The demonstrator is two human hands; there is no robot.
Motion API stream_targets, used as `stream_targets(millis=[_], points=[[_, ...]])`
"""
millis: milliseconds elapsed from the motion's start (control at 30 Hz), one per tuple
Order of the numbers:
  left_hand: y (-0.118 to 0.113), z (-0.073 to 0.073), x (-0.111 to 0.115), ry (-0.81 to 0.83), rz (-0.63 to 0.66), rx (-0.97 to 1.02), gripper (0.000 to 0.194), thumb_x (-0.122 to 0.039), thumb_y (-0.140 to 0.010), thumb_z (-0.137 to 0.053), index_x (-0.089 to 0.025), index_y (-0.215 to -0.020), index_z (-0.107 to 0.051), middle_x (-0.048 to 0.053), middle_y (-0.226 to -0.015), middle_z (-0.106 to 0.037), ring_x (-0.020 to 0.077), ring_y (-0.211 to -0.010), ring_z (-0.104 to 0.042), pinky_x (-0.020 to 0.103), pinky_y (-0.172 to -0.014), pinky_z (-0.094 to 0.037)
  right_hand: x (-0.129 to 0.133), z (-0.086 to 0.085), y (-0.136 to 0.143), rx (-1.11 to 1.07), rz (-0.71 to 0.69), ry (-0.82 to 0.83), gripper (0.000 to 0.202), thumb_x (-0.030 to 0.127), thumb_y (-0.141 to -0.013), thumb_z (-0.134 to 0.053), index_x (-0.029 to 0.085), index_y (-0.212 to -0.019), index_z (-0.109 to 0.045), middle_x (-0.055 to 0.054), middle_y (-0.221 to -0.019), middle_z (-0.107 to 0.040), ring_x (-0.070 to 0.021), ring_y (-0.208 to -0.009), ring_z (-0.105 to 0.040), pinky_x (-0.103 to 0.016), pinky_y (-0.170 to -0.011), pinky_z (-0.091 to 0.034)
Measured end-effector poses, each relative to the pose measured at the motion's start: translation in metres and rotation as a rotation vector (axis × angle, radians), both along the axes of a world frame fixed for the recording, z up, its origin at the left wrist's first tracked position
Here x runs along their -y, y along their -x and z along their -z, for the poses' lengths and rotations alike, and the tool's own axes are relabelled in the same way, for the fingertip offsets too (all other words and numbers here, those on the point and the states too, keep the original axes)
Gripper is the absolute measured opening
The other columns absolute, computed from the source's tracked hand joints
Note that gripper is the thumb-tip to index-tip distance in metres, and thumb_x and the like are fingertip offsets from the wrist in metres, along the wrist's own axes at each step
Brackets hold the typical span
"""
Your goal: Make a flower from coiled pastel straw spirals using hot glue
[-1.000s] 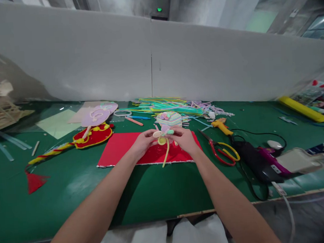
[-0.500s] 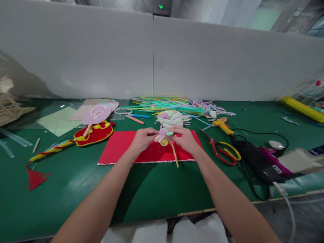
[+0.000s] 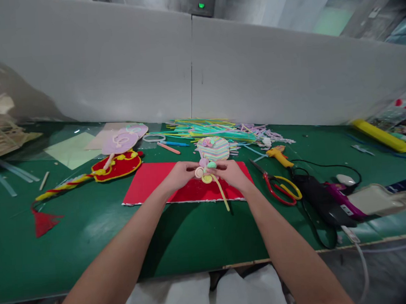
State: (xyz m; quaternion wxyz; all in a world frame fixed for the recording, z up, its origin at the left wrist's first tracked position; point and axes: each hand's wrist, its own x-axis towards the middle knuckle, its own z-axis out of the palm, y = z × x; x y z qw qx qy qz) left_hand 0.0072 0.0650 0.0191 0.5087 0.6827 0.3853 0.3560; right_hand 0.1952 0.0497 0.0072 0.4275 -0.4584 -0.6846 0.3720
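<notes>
Between my two hands is a small flower of coiled pipe cleaners [image 3: 207, 178], with pink, lilac, mint and yellow spirals and a loose yellow end hanging down to the right. My left hand [image 3: 181, 175] pinches its left side. The fingers of my right hand [image 3: 232, 173] are closed on its right side. Below the flower lies a red board [image 3: 149, 183] on the green table. Just behind my hands sits a striped pastel round piece [image 3: 215, 149] with a small pink flower on it.
Scissors [image 3: 280, 190] and a yellow glue gun [image 3: 278, 156] lie right of the board, with a black power strip [image 3: 319, 199] and cords beyond. Loose pipe cleaners [image 3: 208, 129] are heaped at the back. A red fan-shaped ornament [image 3: 119, 167] with a tassel lies left.
The flower has turned in my fingers so its coils face me more. Its loose yellow end has swung slightly right. Both hands keep their hold.
</notes>
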Motion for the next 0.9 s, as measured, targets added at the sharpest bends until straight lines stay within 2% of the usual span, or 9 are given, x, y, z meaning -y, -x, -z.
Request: stream_targets(millis=[100,267,333,400,500,633,767,900], points=[[-0.001,0.001,0.001,0.005,0.014,0.012,0.025,-0.026,-0.065,-0.064,-0.016,-0.086,-0.072,0.003,-0.079,-0.072,0.0197,-0.076,-0.062,0.029,-0.073,-0.047,0.002,-0.001,0.0,0.015,-0.022,0.005,0.025,0.04,-0.071,-0.062,0.015,-0.068,-0.065,0.001,-0.06,-0.057,-0.0136,-0.06,-0.051,-0.026,-0.057,-0.039],[0.001,0.002,0.001,-0.014,0.05,-0.005,0.014,-0.021,-0.06,-0.064,-0.016,-0.07,-0.073,0.001,-0.07,-0.07,0.0189,-0.072,-0.06,0.026,-0.068,-0.046,0.006,-0.007,-0.001,0.071,-0.049,-0.025,0.02,0.036,-0.069,-0.065,0.017,-0.065,-0.065,0.001,-0.064,-0.056,-0.0132,-0.063,-0.05,-0.025,-0.059,-0.037],[0.002,0.0,0.001,-0.013,0.05,-0.012,0.012,-0.023,-0.063,-0.062,-0.017,-0.066,-0.072,0.001,-0.069,-0.069,0.018,-0.071,-0.059,0.025,-0.067,-0.045,0.007,-0.009,-0.001,0.083,-0.05,-0.028,0.02,0.036,-0.069,-0.065,0.017,-0.064,-0.065,0.002,-0.063,-0.055,-0.0127,-0.061,-0.049,-0.025,-0.058,-0.036],[0.002,-0.001,0.002,-0.001,0.034,-0.014,0.019,-0.027,-0.068,-0.056,-0.015,-0.064,-0.071,0.001,-0.068,-0.067,0.0169,-0.067,-0.057,0.024,-0.064,-0.044,0.008,-0.01,0.0,0.089,-0.052,-0.028,0.02,0.035,-0.07,-0.063,0.017,-0.065,-0.065,0.002,-0.063,-0.055,-0.0123,-0.061,-0.048,-0.025,-0.057,-0.036],[0.001,0.0,0.002,0.003,-0.005,-0.026,0.03,-0.035,-0.074,-0.051,-0.014,-0.065,-0.07,0.001,-0.064,-0.065,0.0162,-0.062,-0.056,0.024,-0.059,-0.043,0.009,-0.011,0.001,0.099,-0.054,-0.03,0.019,0.035,-0.071,-0.062,0.016,-0.066,-0.066,0.001,-0.064,-0.055,-0.0125,-0.061,-0.048,-0.025,-0.057,-0.036],[-0.002,0.005,0.001,-0.042,-0.07,-0.061,0.03,-0.041,-0.071,-0.058,-0.014,-0.07,-0.071,0.0,-0.063,-0.065,0.0161,-0.064,-0.055,0.021,-0.058,-0.04,0.009,-0.01,0.001,0.109,-0.053,-0.039,0.018,0.034,-0.072,-0.061,0.017,-0.069,-0.066,0.001,-0.066,-0.056,-0.0132,-0.063,-0.049,-0.026,-0.059,-0.036],[-0.004,0.01,-0.001,-0.103,-0.114,-0.058,0.026,-0.039,-0.07,-0.061,-0.016,-0.076,-0.071,0.001,-0.072,-0.068,0.0161,-0.069,-0.056,0.021,-0.062,-0.04,0.007,-0.009,0.002,0.117,-0.029,-0.057,0.018,0.034,-0.072,-0.062,0.017,-0.065,-0.065,0.002,-0.062,-0.053,-0.013,-0.061,-0.047,-0.026,-0.058,-0.035],[-0.005,0.011,-0.002,-0.151,-0.136,-0.059,0.023,-0.035,-0.07,-0.062,-0.014,-0.072,-0.069,0.0,-0.063,-0.063,0.0134,-0.061,-0.052,0.02,-0.056,-0.037,0.005,-0.009,0.002,0.12,-0.005,-0.055,0.019,0.034,-0.07,-0.063,0.017,-0.061,-0.062,0.002,-0.059,-0.05,-0.0126,-0.059,-0.044,-0.026,-0.055,-0.032]])
